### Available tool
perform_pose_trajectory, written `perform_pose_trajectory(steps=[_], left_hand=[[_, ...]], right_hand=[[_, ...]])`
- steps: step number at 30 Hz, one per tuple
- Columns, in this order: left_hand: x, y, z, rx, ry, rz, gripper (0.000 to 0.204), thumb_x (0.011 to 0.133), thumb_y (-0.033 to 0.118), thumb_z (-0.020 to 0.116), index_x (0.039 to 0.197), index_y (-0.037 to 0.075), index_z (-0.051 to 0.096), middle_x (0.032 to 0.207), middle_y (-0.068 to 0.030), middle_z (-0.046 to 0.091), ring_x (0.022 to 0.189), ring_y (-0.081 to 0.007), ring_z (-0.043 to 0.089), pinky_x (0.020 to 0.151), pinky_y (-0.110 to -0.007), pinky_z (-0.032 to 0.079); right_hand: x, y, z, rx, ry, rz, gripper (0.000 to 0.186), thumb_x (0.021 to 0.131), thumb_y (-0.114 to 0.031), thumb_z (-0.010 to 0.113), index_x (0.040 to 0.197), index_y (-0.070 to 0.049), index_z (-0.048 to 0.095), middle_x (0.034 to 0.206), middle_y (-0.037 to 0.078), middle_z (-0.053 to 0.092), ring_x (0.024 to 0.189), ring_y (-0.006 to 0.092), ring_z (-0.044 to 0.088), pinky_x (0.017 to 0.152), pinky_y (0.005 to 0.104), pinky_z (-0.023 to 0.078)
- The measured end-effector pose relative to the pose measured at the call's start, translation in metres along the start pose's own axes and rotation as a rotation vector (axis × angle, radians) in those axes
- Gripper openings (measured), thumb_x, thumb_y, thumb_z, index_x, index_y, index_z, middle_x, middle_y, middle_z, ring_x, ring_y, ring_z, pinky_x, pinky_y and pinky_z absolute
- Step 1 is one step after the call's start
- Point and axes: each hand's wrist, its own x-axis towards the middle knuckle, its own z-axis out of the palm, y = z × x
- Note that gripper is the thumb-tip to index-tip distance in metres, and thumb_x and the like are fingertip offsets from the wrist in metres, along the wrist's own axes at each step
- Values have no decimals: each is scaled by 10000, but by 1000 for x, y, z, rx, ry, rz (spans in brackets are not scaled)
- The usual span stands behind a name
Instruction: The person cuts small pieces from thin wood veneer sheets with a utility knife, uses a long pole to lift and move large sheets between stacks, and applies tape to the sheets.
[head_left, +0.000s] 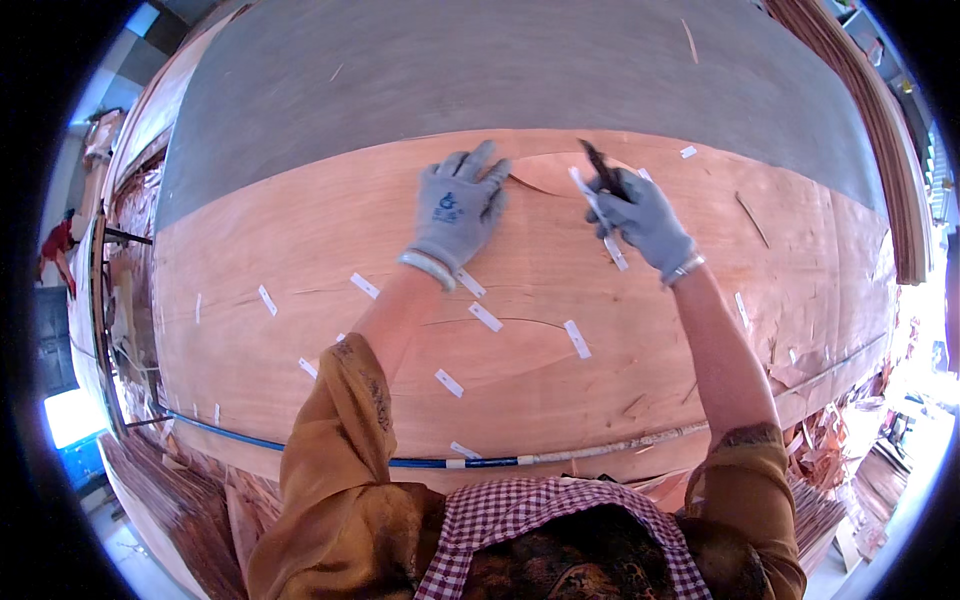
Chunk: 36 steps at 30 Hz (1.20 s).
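Observation:
My left hand (458, 205), in a grey glove, lies on a pale wood veneer sheet (500, 250), fingers apart, beside a curved split (540, 185) in the wood. Gloved and closed, my right hand (635, 215) grips a dark knife-like tool (600, 165), with a white tape strip (583, 190) at its fingers. Several short white tape pieces (486, 317) are scattered over the veneer around and below both hands.
A grey board surface (520, 60) spans the far side. Veneer stacks stand at the right (890, 150) and lower left (160, 490). A blue and white pipe (420, 462) runs along the near edge. A red-clad figure (58, 250), possibly a person, is at far left.

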Motion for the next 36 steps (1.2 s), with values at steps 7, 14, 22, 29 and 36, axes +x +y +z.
perform_pose_trajectory(steps=[7, 14, 22, 29, 36], left_hand=[[-5, -8, -1, 15, -53, -43, 353, 843, 301, 573, 1185, 218, 597, 1297, -63, 513, 1137, -295, 490, 940, -425, 365], [-6, -13, 8, -15, 109, 28, 371, 840, 256, 567, 1177, 102, 588, 1257, -80, 544, 1179, -267, 474, 1000, -442, 334], [-9, -9, 0, 20, 11, 134, 351, 845, 262, 567, 1156, 100, 594, 1247, -82, 549, 1199, -258, 465, 1019, -448, 322], [-6, -10, 5, -23, 39, 94, 341, 846, 254, 569, 1147, 94, 591, 1246, -84, 547, 1188, -259, 477, 1025, -443, 322], [12, -21, 10, -130, -52, 296, 397, 865, 265, 544, 1224, 95, 543, 1265, -107, 529, 1219, -262, 450, 1058, -421, 295]], right_hand=[[58, -16, 60, -39, -7, 131, 153, 870, -119, 563, 981, -14, 553, 740, 76, 636, 539, 107, 575, 457, 226, 415], [63, -15, 66, -156, 8, 166, 83, 836, -65, 569, 891, -8, 545, 697, 100, 640, 521, 136, 597, 457, 251, 446], [62, -5, 61, -49, 108, 170, 114, 847, -122, 563, 896, -19, 560, 717, 87, 659, 523, 117, 601, 447, 241, 426], [63, -10, 60, -159, 56, 199, 137, 828, -139, 586, 892, -18, 581, 726, 79, 667, 530, 128, 614, 478, 249, 454], [68, 1, 62, -409, 94, 142, 197, 787, -143, 633, 871, 31, 596, 682, 103, 661, 583, 175, 650, 560, 292, 506]])
